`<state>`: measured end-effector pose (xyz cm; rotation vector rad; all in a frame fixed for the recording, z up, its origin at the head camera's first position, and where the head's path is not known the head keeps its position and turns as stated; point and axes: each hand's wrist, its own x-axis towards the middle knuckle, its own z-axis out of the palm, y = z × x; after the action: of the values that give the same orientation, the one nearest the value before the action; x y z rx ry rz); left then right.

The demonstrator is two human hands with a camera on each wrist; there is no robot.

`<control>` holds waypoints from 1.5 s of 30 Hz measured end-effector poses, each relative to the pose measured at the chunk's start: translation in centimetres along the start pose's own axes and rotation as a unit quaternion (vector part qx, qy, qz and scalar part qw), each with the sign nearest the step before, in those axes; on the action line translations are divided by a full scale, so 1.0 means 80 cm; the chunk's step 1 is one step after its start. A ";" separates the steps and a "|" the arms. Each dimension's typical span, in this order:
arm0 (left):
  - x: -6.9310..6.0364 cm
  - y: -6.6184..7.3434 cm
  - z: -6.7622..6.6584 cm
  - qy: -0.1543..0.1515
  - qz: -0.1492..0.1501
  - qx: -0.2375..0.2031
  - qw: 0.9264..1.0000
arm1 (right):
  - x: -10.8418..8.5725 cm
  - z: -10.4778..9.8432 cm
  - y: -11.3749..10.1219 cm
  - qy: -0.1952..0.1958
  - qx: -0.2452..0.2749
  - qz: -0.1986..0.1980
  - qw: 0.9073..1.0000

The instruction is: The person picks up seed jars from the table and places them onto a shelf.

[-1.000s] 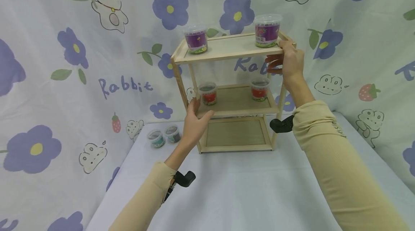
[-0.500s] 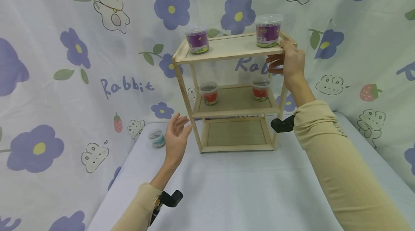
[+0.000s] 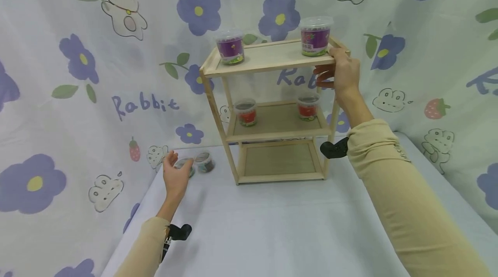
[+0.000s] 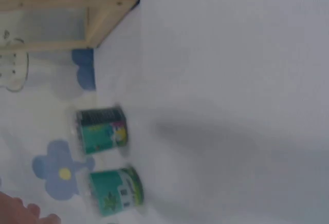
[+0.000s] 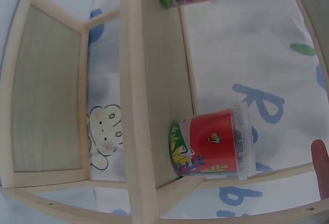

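Observation:
My right hand [image 3: 347,71] grips the right end of the top board of a three-tier wooden shelf [image 3: 268,63], thumb above and fingers below. Toward the back left of the table, my left hand [image 3: 176,178] reaches with loosely bent fingers and holds nothing. It partly covers one green-labelled plastic tub [image 4: 114,192] in the head view. A second green-and-dark tub [image 4: 103,130] stands just right of it. In the left wrist view, the fingers [image 4: 23,212] show apart from both tubs.
Two purple-labelled tubs, left [image 3: 230,49] and right [image 3: 315,37], stand on the top board. The middle board carries two red-labelled tubs, left [image 3: 246,115] and right [image 3: 308,108]. A patterned curtain [image 3: 155,61] hangs behind the white-covered table [image 3: 272,225].
My left hand has left the shelf's left side and moved left to the green-labelled tubs. My right hand keeps its grip on the top board.

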<state>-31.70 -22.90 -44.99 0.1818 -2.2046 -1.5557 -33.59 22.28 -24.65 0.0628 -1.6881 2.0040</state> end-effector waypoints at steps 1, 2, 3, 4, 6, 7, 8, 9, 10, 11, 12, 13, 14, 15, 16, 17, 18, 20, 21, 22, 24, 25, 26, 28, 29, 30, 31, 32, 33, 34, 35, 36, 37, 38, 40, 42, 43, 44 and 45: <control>0.006 -0.005 -0.004 0.001 -0.010 0.011 1.000 | 0.000 0.001 0.000 0.000 0.000 0.000 1.000; 0.012 -0.010 -0.008 0.002 -0.021 0.021 1.000 | 0.000 0.001 0.001 0.000 -0.001 -0.001 1.000; 0.017 -0.014 -0.011 0.003 -0.029 0.033 0.999 | 0.000 0.001 0.001 0.001 -0.002 -0.001 1.000; 0.023 -0.018 -0.013 0.005 -0.036 0.040 0.999 | -0.001 0.001 0.001 0.002 -0.001 -0.001 1.000; 0.034 -0.027 -0.016 0.007 -0.047 0.048 0.998 | 0.000 0.001 0.001 0.003 -0.002 -0.001 1.000; 0.039 -0.032 -0.016 0.010 -0.050 0.051 0.997 | 0.000 0.000 0.001 0.003 -0.004 -0.002 1.000; 0.044 -0.037 -0.016 0.011 -0.053 0.053 0.997 | 0.000 0.000 0.001 0.003 -0.006 -0.002 1.000; 0.049 -0.042 -0.016 0.011 -0.055 0.053 0.997 | 0.001 0.000 0.001 0.004 -0.006 -0.003 1.000; 0.053 -0.049 -0.015 0.008 -0.060 0.051 0.997 | 0.001 -0.001 0.001 0.005 -0.006 -0.004 1.000; 0.056 -0.055 -0.015 0.003 -0.066 0.057 0.996 | 0.001 -0.001 0.001 0.006 -0.006 -0.005 1.000; 0.058 -0.062 -0.015 -0.003 -0.075 0.064 0.995 | 0.001 0.000 0.001 0.006 -0.007 -0.006 1.000; 0.059 -0.069 -0.016 -0.008 -0.083 0.067 0.994 | 0.002 0.001 0.001 0.006 -0.006 -0.006 1.000; 0.059 -0.075 -0.017 -0.014 -0.094 0.071 0.993 | 0.002 0.002 0.002 0.006 -0.005 -0.005 1.000; 0.059 -0.081 -0.019 -0.020 -0.104 0.074 0.992 | 0.002 0.003 0.002 0.005 -0.005 -0.004 1.000; 0.058 -0.087 -0.021 -0.026 -0.111 0.080 0.990 | 0.001 0.005 0.003 0.003 -0.006 -0.004 1.000; 0.057 -0.092 -0.023 -0.032 -0.116 0.084 0.989 | 0.001 0.006 0.003 0.002 -0.008 -0.003 1.000; 0.056 -0.095 -0.025 -0.039 -0.119 0.086 0.988 | 0.001 0.008 0.004 0.001 -0.010 -0.004 1.000; 0.056 -0.100 -0.025 -0.057 -0.122 0.094 0.986 | 0.001 0.010 0.004 0.003 -0.013 -0.006 1.000; 0.056 -0.101 -0.024 -0.066 -0.121 0.098 0.986 | 0.001 0.010 0.004 0.005 -0.014 -0.007 1.000; 0.057 -0.102 -0.023 -0.073 -0.121 0.102 0.985 | 0.002 0.010 0.004 0.006 -0.014 -0.008 1.000; 0.058 -0.103 -0.018 -0.079 -0.127 0.109 0.983 | 0.003 0.009 0.004 0.008 -0.013 -0.010 1.000; 0.059 -0.104 -0.015 -0.077 -0.130 0.110 0.982 | 0.003 0.008 0.004 0.009 -0.013 -0.010 1.000; 0.059 -0.105 -0.012 -0.073 -0.134 0.110 0.982 | 0.003 0.007 0.004 0.009 -0.013 -0.009 1.000; 0.059 -0.107 -0.006 -0.062 -0.138 0.111 0.982 | 0.004 0.006 0.004 0.011 -0.014 -0.008 1.000; 0.059 -0.109 -0.004 -0.056 -0.139 0.114 0.982 | 0.004 0.005 0.004 0.012 -0.015 -0.007 1.000; 0.059 -0.110 -0.001 -0.052 -0.141 0.117 0.982 | 0.004 0.004 0.004 0.012 -0.015 -0.006 1.000; 0.059 -0.110 -0.001 -0.049 -0.141 0.122 0.981 | 0.003 0.004 0.004 0.014 -0.015 -0.006 1.000; 0.059 -0.109 -0.001 -0.047 -0.141 0.127 0.981 | 0.003 0.003 0.004 0.014 -0.015 -0.006 1.000; 0.059 -0.108 -0.001 -0.047 -0.140 0.132 0.980 | 0.003 0.003 0.003 0.015 -0.015 -0.006 1.000; 0.059 -0.107 -0.001 -0.048 -0.140 0.135 0.980 | 0.003 0.002 0.003 0.015 -0.016 -0.007 1.000; 0.059 -0.106 -0.002 -0.050 -0.140 0.138 0.979 | 0.003 0.002 0.003 0.016 -0.016 -0.008 1.000; 0.059 -0.106 -0.003 -0.052 -0.140 0.139 0.979 | 0.003 0.002 0.003 0.016 -0.017 -0.010 1.000; 0.059 -0.104 -0.004 -0.056 -0.140 0.140 0.979 | 0.004 0.002 0.003 0.016 -0.019 -0.011 1.000; 0.058 -0.104 -0.004 -0.059 -0.141 0.140 0.978 | 0.004 0.002 0.003 0.016 -0.021 -0.011 1.000; 0.057 -0.103 -0.006 -0.062 -0.145 0.142 0.977 | 0.004 0.002 0.004 0.014 -0.026 -0.011 0.999; 0.056 -0.103 -0.007 -0.063 -0.145 0.144 0.977 | 0.003 0.002 0.004 0.012 -0.027 -0.010 1.000; 0.055 -0.103 -0.008 -0.063 -0.144 0.145 0.977 | 0.003 0.002 0.004 0.011 -0.028 -0.010 0.999; 0.054 -0.103 -0.008 -0.062 -0.142 0.147 0.977 | 0.003 0.002 0.004 0.011 -0.029 -0.010 0.999; 0.053 -0.103 -0.009 -0.062 -0.139 0.149 0.977 | 0.003 0.002 0.004 0.011 -0.029 -0.010 0.999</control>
<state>-36.39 -27.96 -51.27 0.5177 -2.5971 -1.3931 -33.96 22.21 -24.85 0.0375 -1.7239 1.9320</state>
